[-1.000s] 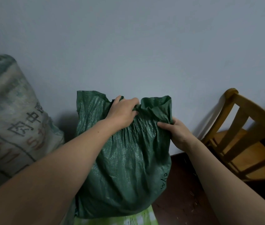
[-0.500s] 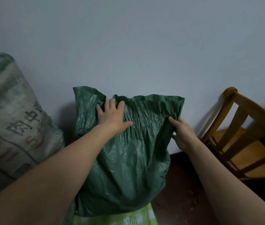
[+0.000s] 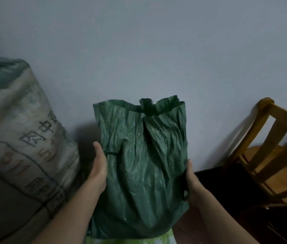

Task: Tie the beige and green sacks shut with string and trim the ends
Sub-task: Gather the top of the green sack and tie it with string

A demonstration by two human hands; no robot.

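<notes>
The green woven sack stands upright in the middle, against the wall. Its mouth is crumpled and partly folded in at the top, and I see no string on it. My left hand holds the sack's left side with the thumb pointing up along the edge and the fingers hidden behind the fabric. Lower on the sack's right edge, my right hand holds it the same way. The beige printed sack bulges at the left, close beside the green one.
A wooden chair stands at the right against the wall, over dark floor. A green-and-white checked surface shows under the green sack at the bottom edge. The pale wall fills the background.
Both hands have left the sack's mouth and slid down to its sides. The mouth, bunched a second ago and then spread wide, now sits loosely crumpled.
</notes>
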